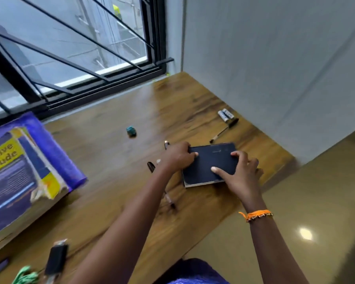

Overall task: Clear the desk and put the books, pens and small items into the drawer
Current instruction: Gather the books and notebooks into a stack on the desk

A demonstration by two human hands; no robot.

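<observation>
A small dark blue notebook (pixel 208 163) lies on the wooden desk (pixel 111 160) near its right front edge. My left hand (pixel 179 155) grips the notebook's left edge, thumb on the cover. My right hand (pixel 241 174) holds its right side with fingers spread on the cover. Pens (pixel 168 196) lie partly under my left forearm. A black pen (pixel 224 130) and two batteries (pixel 225 114) rest beyond the notebook. A small teal item (pixel 131 131) sits mid-desk. No drawer is in view.
A stack of large purple and yellow books (pixel 25 173) fills the desk's left side. A black rectangular item (pixel 56 259) and a green cord (pixel 26 275) lie at the front left. A barred window (pixel 70 48) runs behind; a grey wall (pixel 275 58) stands right; tan floor (pixel 295 222) lies below.
</observation>
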